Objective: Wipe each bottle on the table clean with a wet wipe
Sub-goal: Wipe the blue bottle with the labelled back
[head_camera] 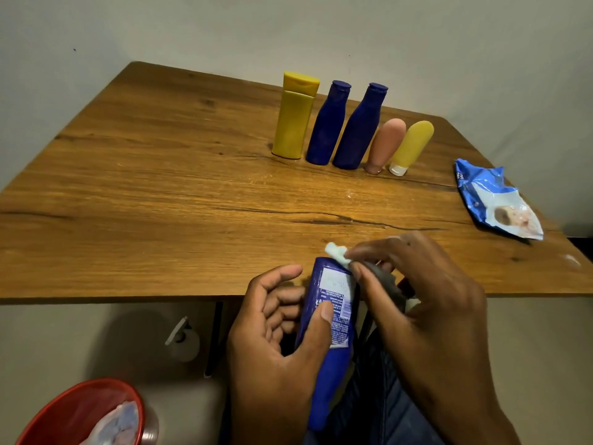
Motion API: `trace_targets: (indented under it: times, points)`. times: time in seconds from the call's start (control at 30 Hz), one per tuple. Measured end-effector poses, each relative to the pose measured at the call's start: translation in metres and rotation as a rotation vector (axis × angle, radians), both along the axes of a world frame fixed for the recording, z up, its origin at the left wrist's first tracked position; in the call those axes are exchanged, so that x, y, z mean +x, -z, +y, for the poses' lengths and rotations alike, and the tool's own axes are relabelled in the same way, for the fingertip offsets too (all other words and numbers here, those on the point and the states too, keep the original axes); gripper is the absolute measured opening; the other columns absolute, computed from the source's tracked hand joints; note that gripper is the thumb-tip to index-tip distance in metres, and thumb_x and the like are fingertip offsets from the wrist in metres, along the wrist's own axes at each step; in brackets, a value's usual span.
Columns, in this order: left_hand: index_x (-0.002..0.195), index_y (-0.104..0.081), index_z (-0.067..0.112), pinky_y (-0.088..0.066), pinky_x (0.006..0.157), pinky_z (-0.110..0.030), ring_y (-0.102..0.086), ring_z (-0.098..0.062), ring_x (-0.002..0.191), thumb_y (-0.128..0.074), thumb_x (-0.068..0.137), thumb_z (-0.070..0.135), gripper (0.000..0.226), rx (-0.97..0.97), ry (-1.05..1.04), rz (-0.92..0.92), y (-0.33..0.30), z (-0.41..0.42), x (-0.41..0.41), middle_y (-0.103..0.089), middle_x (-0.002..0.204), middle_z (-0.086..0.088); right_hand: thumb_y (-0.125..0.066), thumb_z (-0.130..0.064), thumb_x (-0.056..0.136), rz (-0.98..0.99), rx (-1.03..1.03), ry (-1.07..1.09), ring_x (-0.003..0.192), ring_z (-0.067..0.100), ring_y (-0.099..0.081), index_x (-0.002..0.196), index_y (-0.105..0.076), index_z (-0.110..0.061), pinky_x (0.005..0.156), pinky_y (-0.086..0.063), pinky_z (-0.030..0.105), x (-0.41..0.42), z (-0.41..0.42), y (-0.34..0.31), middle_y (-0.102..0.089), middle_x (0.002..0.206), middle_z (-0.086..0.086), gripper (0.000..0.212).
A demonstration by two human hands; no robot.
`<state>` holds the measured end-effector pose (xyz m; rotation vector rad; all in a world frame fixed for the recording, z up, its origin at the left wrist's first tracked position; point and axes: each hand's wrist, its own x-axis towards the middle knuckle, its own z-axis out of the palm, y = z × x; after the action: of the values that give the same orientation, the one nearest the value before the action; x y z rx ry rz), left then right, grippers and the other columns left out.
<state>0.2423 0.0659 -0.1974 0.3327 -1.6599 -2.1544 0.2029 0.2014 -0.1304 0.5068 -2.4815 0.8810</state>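
1. Lower centre of the frame: the left hand [276, 329] grips a dark blue plastic bottle [327, 332], thumb on its label.
2. The right hand [426, 303] pinches a white wet wipe [337, 253] against the bottle's upper end.
3. Five more bottles stand along the wooden counter [160, 187], upper centre.

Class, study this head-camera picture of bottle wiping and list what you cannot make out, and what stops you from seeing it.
- Printed label on the held dark blue plastic bottle: too small and blurred, part covered by the left hand thumb.
- Its cap end: out of sight low between the hands.
- Crumpled white wet wipe: mostly covered by the right hand fingers.
- Red round plastic bin: cut off by the bottom edge.
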Motion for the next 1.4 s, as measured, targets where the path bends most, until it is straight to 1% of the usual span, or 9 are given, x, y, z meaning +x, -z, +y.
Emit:
trace_targets:
  times: [0.07,0.23,0.43,0.57,0.73,0.97,1.1,1.27,1.4]
  points:
    - [0.118,-0.071,0.031,-0.059,0.077,-0.019,-0.078,-0.014,0.088,-0.081,0.065,0.048,0.057,0.001,0.010,-0.003,0.000,0.000,0.000,-0.081,0.098,0.001,-0.072,-0.025,0.093,-0.014,-0.015,0.015,0.098,0.008,-0.066,0.105,-0.075,-0.023,0.073,-0.048,0.017,-0.004,0.004,-0.001,-0.069,0.104,-0.010,0.012]
    - [0.111,-0.074,0.026,-0.059,0.076,-0.018,-0.078,-0.014,0.086,-0.084,0.061,0.049,0.056,0.045,0.024,-0.024,0.003,-0.003,-0.002,-0.082,0.095,-0.001,-0.075,-0.020,0.092,-0.023,-0.005,-0.017,0.099,0.010,-0.066,0.107,-0.076,-0.026,0.069,-0.052,0.025,0.009,0.007,0.006,-0.067,0.104,-0.010,0.016]
    - [0.105,-0.077,0.030,-0.058,0.076,-0.017,-0.077,-0.014,0.086,-0.089,0.060,0.042,0.048,0.108,0.043,-0.043,0.006,-0.006,-0.003,-0.081,0.096,-0.005,-0.074,-0.021,0.093,0.006,0.020,-0.105,0.100,0.013,-0.068,0.105,-0.080,-0.023,0.079,-0.051,0.020,0.023,0.002,0.013,-0.066,0.103,-0.007,0.013]
    - [0.118,-0.074,0.017,-0.058,0.080,-0.019,-0.078,-0.017,0.097,-0.088,0.056,0.038,0.067,0.166,0.163,-0.009,0.002,-0.007,0.000,-0.081,0.109,-0.006,-0.076,-0.012,0.095,0.000,-0.053,-0.047,0.095,0.007,-0.066,0.103,-0.078,-0.023,0.076,-0.046,0.014,0.014,0.004,0.012,-0.067,0.100,-0.006,0.014]
    - [0.135,-0.066,0.017,-0.060,0.088,-0.027,-0.072,-0.022,0.120,-0.089,0.056,0.020,0.082,0.179,0.307,0.050,0.005,-0.004,0.002,-0.074,0.131,-0.006,-0.077,-0.007,0.091,-0.023,-0.115,-0.008,0.095,0.009,-0.067,0.103,-0.076,-0.022,0.070,-0.045,0.012,0.007,0.004,0.008,-0.070,0.101,-0.007,0.019]
    - [0.133,-0.065,0.016,-0.057,0.094,-0.025,-0.071,-0.023,0.122,-0.076,0.068,0.025,0.067,0.171,0.251,0.101,0.007,-0.009,-0.001,-0.075,0.129,-0.005,-0.075,-0.018,0.093,0.015,-0.032,-0.095,0.099,0.012,-0.068,0.105,-0.079,-0.023,0.076,-0.050,0.016,0.022,0.009,0.010,-0.065,0.102,-0.005,0.014]
    - [0.133,-0.064,0.012,-0.057,0.094,-0.022,-0.073,-0.023,0.121,-0.077,0.070,0.023,0.065,0.176,0.237,0.121,0.004,-0.009,-0.001,-0.076,0.129,-0.004,-0.076,-0.019,0.092,0.034,0.024,-0.146,0.102,0.015,-0.069,0.105,-0.081,-0.023,0.077,-0.054,0.025,0.030,0.011,0.012,-0.067,0.105,-0.003,0.015]
    - [0.129,-0.067,0.008,-0.058,0.096,-0.024,-0.072,-0.020,0.124,-0.085,0.064,0.023,0.069,0.181,0.260,0.096,0.006,-0.007,-0.002,-0.072,0.139,0.000,-0.071,-0.022,0.096,0.053,0.069,-0.093,0.104,0.013,-0.067,0.108,-0.079,-0.021,0.078,-0.050,0.016,0.019,0.017,0.004,-0.065,0.107,-0.005,0.015]
    - [0.121,-0.075,0.011,-0.058,0.103,-0.034,-0.067,-0.016,0.132,-0.086,0.065,0.029,0.060,0.080,0.269,0.060,0.010,-0.008,-0.002,-0.067,0.145,0.010,-0.070,-0.019,0.098,0.022,0.028,-0.021,0.107,0.010,-0.064,0.110,-0.076,-0.022,0.072,-0.050,0.022,0.001,0.023,-0.004,-0.066,0.108,-0.006,0.013]
